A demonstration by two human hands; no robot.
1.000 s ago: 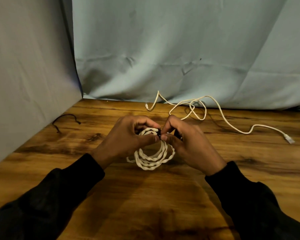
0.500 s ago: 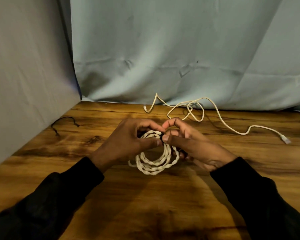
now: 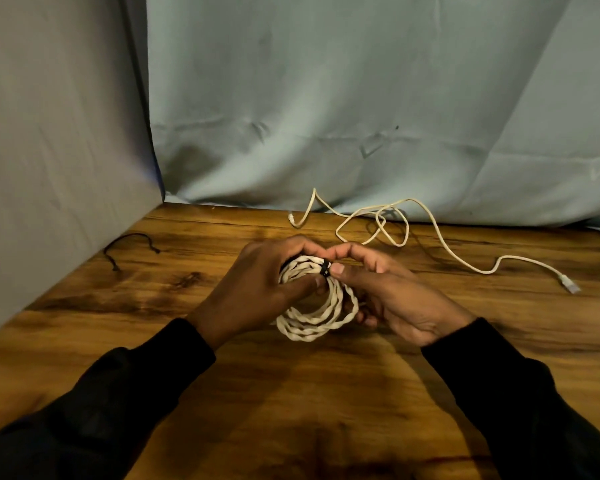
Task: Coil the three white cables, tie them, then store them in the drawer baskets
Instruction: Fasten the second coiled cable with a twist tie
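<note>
A coiled white braided cable (image 3: 317, 323) hangs between my hands above the wooden table (image 3: 291, 403). My left hand (image 3: 257, 292) grips the coil's upper left part, thumb across the strands. My right hand (image 3: 392, 292) pinches a small black tie (image 3: 325, 268) wrapped round the top of the coil, its palm turned up beneath the right side. A second white cable (image 3: 440, 233) lies loose and tangled at the back of the table, its plug at the right end. No third cable or drawer basket is in view.
A thin black tie (image 3: 129, 245) lies on the table at the back left. Grey cloth (image 3: 361, 116) hangs behind the table and along its left side.
My right hand has turned palm up and dropped under the coil's right side while still pinching the black tie. The coil has shifted slightly. The loose cable has not moved.
</note>
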